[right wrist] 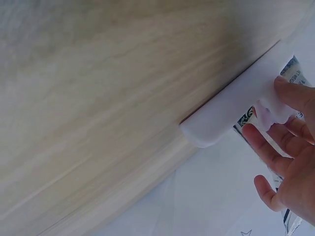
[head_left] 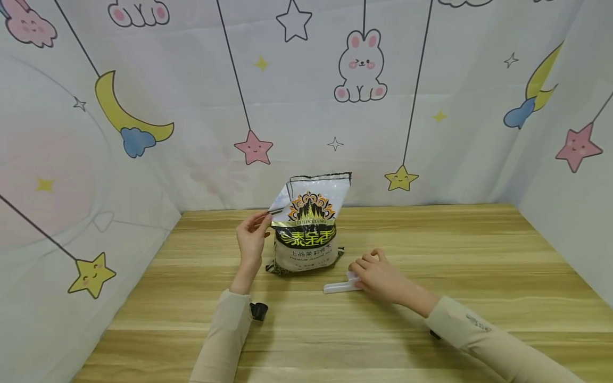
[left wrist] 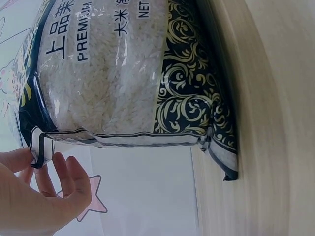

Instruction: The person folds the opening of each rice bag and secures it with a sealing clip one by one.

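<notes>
**R sleeve (head_left: 503,346) nearest cam; rice bag (head_left: 306,231) upright, white clip (head_left: 341,288) in R hand (head_left: 383,276)**

My R sleeve is closest, w/ L sleeve (head_left: 222,335) opposite, both over the wood-grain counter (head_left: 143,319). The rice bag stands toward the back, approx. centre, its top leaning a bit to my R. My L hand (head_left: 251,242) pinches the bag's L side edge betw. thumb & fingers, the others loosely bent. My R hand has thumb & fingers closed on the R end of the white clip, just in front of the bag's R bottom corner; the clip is low at the counter, can't tell if touching.

Risks, as I judge it: the L pinch only has a thin bit of edge, so slick film could slip out, or a hard tug could tip the bag. If the top's open, a tip = spill; can't tell from here whether it's sealed. R grip is at one end, so the clip's free end could swing & knock the base if I rush.

Contents: the bag's the only container I see. White rice (left wrist: 113,93) shows thru the clear lower panel, bulging it out; upper part looks flatter, so prob. not full to the top. Fill line's hidden behind the print.
</notes>
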`<action>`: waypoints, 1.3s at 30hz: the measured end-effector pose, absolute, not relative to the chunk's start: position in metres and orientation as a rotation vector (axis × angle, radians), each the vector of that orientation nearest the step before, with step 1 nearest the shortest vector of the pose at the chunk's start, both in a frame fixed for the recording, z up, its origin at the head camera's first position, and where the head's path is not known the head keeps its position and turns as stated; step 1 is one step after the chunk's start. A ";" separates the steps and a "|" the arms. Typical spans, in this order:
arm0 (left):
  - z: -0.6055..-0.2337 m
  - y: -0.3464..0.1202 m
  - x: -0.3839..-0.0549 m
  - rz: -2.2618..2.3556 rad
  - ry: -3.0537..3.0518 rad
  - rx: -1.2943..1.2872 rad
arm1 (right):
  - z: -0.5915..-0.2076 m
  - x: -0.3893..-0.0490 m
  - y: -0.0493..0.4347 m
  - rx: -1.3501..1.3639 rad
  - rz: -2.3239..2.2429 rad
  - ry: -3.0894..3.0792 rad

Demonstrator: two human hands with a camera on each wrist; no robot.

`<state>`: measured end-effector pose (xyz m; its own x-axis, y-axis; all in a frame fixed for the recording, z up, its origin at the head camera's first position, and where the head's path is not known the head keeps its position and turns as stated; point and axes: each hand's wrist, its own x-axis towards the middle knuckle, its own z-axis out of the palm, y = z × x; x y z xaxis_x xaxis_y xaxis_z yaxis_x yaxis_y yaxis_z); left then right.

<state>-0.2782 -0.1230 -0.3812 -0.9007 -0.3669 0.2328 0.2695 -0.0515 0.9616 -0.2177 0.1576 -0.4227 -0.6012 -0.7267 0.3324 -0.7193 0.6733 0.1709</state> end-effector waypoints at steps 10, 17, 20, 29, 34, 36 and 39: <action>-0.382 -0.123 -0.279 -2.010 -1.799 0.115 | -0.421 -0.215 0.157 1.155 -0.022 -2.533; -0.381 -0.122 -0.278 -2.010 -1.792 0.114 | -0.420 -0.214 0.157 1.149 -0.003 -2.539; -0.382 -0.122 -0.278 -2.004 -1.792 0.108 | -0.419 -0.213 0.157 1.149 0.012 -2.524; -0.381 -0.123 -0.279 -1.998 -1.798 0.107 | -0.415 -0.213 0.157 1.145 0.046 -2.501; -0.381 -0.123 -0.278 -1.993 -1.811 0.103 | -0.414 -0.214 0.158 1.153 0.053 -2.502; -0.381 -0.123 -0.278 -1.991 -1.817 0.101 | -0.414 -0.214 0.158 1.152 0.059 -2.507; -0.381 -0.123 -0.278 -1.991 -1.823 0.102 | -0.414 -0.215 0.157 1.150 0.072 -2.513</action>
